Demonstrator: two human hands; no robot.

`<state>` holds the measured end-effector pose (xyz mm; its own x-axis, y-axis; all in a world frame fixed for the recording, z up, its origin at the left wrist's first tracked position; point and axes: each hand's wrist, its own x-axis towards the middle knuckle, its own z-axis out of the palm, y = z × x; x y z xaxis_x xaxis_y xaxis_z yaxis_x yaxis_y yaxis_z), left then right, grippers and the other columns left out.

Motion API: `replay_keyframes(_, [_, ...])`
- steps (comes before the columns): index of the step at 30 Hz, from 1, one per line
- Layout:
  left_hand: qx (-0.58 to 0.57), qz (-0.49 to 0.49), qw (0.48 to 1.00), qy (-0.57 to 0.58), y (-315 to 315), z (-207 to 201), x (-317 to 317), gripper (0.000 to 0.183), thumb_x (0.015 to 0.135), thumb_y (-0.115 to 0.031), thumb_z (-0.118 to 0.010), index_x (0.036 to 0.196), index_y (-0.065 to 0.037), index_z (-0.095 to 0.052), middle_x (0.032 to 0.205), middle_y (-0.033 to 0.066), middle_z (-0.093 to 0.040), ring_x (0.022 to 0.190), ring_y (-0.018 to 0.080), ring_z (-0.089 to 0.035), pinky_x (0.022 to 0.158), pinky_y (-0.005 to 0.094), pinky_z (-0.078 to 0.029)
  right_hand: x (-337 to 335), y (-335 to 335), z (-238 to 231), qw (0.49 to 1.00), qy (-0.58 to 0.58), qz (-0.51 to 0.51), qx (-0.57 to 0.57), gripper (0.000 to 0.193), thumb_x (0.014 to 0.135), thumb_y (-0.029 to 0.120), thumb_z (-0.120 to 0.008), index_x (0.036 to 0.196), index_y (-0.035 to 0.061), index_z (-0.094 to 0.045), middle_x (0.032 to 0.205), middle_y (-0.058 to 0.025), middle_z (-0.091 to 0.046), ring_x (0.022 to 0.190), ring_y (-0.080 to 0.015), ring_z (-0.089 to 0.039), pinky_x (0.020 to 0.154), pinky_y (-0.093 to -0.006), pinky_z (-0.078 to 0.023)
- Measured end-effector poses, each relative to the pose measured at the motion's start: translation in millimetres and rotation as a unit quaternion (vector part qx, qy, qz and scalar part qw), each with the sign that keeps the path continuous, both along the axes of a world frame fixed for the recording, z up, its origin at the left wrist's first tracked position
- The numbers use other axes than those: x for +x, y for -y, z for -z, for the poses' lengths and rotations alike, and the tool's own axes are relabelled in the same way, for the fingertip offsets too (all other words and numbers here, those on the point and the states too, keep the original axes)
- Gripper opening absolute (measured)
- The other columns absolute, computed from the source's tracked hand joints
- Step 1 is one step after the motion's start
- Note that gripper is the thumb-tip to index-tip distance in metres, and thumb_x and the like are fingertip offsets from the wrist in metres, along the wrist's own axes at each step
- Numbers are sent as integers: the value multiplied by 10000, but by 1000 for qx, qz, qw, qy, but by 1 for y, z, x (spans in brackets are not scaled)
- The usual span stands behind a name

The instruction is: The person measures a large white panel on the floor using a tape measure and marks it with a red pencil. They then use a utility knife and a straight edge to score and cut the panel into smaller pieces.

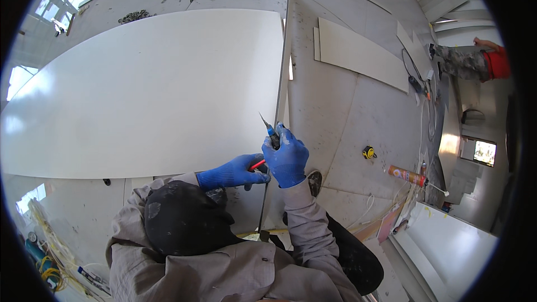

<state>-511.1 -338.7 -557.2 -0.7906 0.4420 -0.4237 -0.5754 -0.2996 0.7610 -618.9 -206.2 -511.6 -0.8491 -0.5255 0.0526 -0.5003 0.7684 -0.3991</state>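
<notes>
My left hand (232, 172), in a blue glove with dark fingertips, is closed around a thin red pencil-like stick (257, 164). It rests against a long, narrow panel (284, 56) standing on edge and running away from me. Just beyond, my right hand (287, 159), gloved alike, grips a slim tool (269, 130) with a pointed metal tip and a blue-and-black body; its kind is unclear. The tip points up and left, over a large white panel (145, 89) lying flat on the left. The hidden fingers of my right hand are against the standing panel.
On the floor to the right lie a yellow-black tape measure (368, 152), an orange sealant tube (407, 175) and white board pieces (363, 56). Power tools and cords (417, 84) lie farther off. Another person (475, 62) stands at far right. My dusty dark knee (187, 218) is near my left forearm.
</notes>
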Motion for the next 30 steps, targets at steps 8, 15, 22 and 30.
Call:
replay_keyframes(8, [7,-30,999,-15,1,4,2,597,910,-308,-768,1388,-49,-524,930,40,-608,677,97,-609,572,256,-541,-1,6,-2,1000,10,-9,-2,427,808,230,-752,1167,4,-703,875,-157,-744,738,-324,-726,706,-395,-582])
replay_keyframes(15, [32,-50,998,-11,3,9,6,663,897,-304,-788,1436,-43,-503,1033,79,-652,738,118,-637,571,258,-542,-5,5,-4,999,27,-12,-41,418,818,201,-756,1167,-21,-693,867,-175,-736,742,-306,-729,701,-377,-579])
replay_keyframes(22, [-73,-151,985,45,17,39,-10,683,920,-204,-761,1494,-16,-443,1156,121,-690,804,130,-672,574,264,-545,-14,-6,-9,957,194,84,-199,240,856,127,-767,1033,-13,-685,724,-14,-624,640,-70,-545,602,-269,-475])
replay_keyframes(30, [19,-192,974,120,36,46,-9,265,882,-200,-811,991,-45,-625,694,12,-600,475,90,-543,434,244,-423,-38,-42,-21,815,357,127,-438,285,864,21,-755,1135,-49,-701,914,-3,-684,804,-76,-616,761,-244,-515])
